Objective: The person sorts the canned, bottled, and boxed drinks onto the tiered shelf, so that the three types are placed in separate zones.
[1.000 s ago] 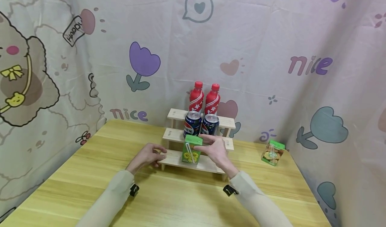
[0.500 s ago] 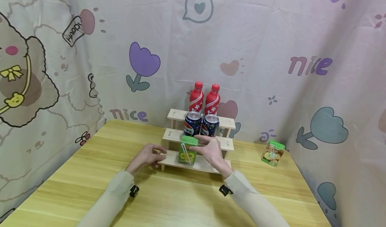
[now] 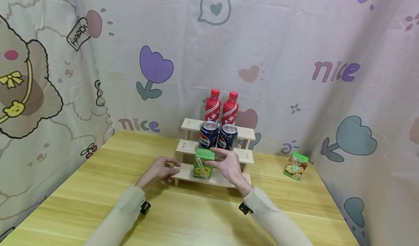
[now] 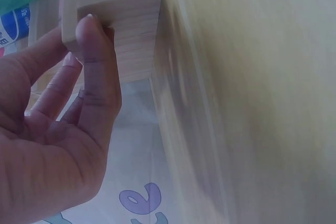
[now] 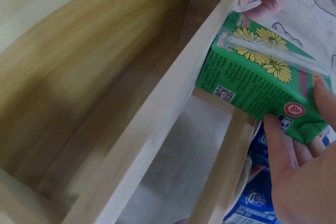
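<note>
A green juice box [image 3: 200,168] with yellow flowers and a white straw on its front stands upright on the lowest step of a three-step wooden display stand [image 3: 226,179]. My right hand [image 3: 230,166] grips the box near its top from the right, thumb on one side and fingers on the other, as the right wrist view shows. At the step's left end, my left hand [image 3: 159,169] pinches the board; the left wrist view has its thumb and fingertips around the board's corner. Two dark blue cola cans [image 3: 208,134] sit on the middle step behind the box.
Two red bottles [image 3: 213,108] stand on the top step. Off to the right, a second juice box [image 3: 296,166] with a green top is near the right edge of the wooden table [image 3: 193,217]. A printed curtain [image 3: 278,39] hangs behind and along both sides.
My right hand has slid the juice box a little to the left along the lowest step, then stayed in place. The left hand keeps its hold on the stand.
</note>
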The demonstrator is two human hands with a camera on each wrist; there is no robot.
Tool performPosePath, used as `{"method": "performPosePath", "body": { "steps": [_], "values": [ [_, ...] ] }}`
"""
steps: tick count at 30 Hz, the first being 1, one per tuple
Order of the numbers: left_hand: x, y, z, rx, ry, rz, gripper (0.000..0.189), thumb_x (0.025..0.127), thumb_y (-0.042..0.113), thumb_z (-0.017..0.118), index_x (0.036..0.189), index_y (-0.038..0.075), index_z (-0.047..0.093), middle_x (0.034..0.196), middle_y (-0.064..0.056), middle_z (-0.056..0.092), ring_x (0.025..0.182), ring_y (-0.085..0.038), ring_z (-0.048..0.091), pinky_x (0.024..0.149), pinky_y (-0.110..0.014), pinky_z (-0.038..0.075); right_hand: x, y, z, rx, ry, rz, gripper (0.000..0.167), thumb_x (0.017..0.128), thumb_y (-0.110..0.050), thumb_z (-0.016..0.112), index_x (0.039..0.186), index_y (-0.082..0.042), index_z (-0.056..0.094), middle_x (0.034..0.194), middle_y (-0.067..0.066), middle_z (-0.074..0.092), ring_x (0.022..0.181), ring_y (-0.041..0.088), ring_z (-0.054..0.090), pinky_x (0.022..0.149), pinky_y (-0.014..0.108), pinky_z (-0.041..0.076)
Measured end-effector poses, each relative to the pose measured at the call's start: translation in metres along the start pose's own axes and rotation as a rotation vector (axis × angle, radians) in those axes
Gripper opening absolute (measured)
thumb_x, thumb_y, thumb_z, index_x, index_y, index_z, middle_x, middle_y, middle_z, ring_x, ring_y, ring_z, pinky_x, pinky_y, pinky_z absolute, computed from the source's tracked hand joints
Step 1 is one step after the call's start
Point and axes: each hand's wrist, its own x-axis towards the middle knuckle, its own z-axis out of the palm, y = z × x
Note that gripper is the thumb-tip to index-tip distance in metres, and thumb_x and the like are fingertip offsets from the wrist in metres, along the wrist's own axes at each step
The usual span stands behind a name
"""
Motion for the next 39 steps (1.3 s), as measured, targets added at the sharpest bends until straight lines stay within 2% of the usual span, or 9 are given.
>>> {"method": "performPosePath", "body": {
  "steps": [9, 20, 29, 36, 39],
  "values": [
    [0.0, 0.002, -0.001, -0.004, 0.003, -0.014, 0.028, 0.086, 0.006, 0.072, 0.114, 0.0, 0.068, 0.072, -0.009, 0.061, 0.056, -0.018, 0.058, 0.055, -0.037, 0.06, -0.002, -0.002, 0.001, -0.007, 0.007, -0.024, 0.052, 0.07, -0.015, 0.089, 0.119, -0.013, 0.071, 0.109, 0.012, 0.073, 0.097, 0.023, 0.072, 0.081, 0.031, 0.062],
    [0.0, 0.002, -0.001, 0.006, -0.007, 0.002, 0.03, 0.086, 0.006, 0.072, 0.114, -0.002, 0.067, 0.072, -0.009, 0.062, 0.055, -0.018, 0.059, 0.054, -0.037, 0.06, -0.003, 0.0, 0.002, 0.001, 0.002, -0.039, 0.053, 0.073, -0.01, 0.086, 0.122, -0.009, 0.068, 0.112, 0.016, 0.072, 0.1, 0.028, 0.071, 0.084, 0.035, 0.061],
    [-0.001, 0.0, -0.002, 0.012, -0.009, 0.012, 0.031, 0.087, 0.007, 0.072, 0.115, -0.002, 0.067, 0.072, -0.01, 0.062, 0.054, -0.018, 0.058, 0.054, -0.038, 0.06, -0.014, -0.024, 0.0, -0.003, -0.024, -0.052, 0.05, 0.076, 0.0, 0.081, 0.124, 0.0, 0.065, 0.114, 0.023, 0.069, 0.102, 0.036, 0.07, 0.085, 0.037, 0.061],
    [-0.003, 0.002, -0.001, 0.014, -0.005, 0.024, 0.031, 0.087, 0.008, 0.073, 0.115, -0.003, 0.067, 0.071, -0.009, 0.061, 0.053, -0.018, 0.058, 0.053, -0.039, 0.06, -0.005, 0.003, -0.002, 0.078, -0.042, -0.059, 0.063, 0.074, -0.009, 0.085, 0.132, -0.013, 0.062, 0.124, 0.013, 0.068, 0.109, 0.027, 0.068, 0.092, 0.032, 0.058],
    [-0.002, 0.003, -0.001, 0.013, -0.003, 0.011, 0.029, 0.087, 0.007, 0.072, 0.114, -0.002, 0.067, 0.071, -0.009, 0.061, 0.053, -0.018, 0.058, 0.054, -0.038, 0.06, -0.005, 0.005, -0.005, 0.118, -0.052, -0.038, 0.065, 0.074, -0.012, 0.086, 0.134, -0.015, 0.06, 0.127, 0.009, 0.066, 0.112, 0.025, 0.066, 0.095, 0.031, 0.057]
  ]
}}
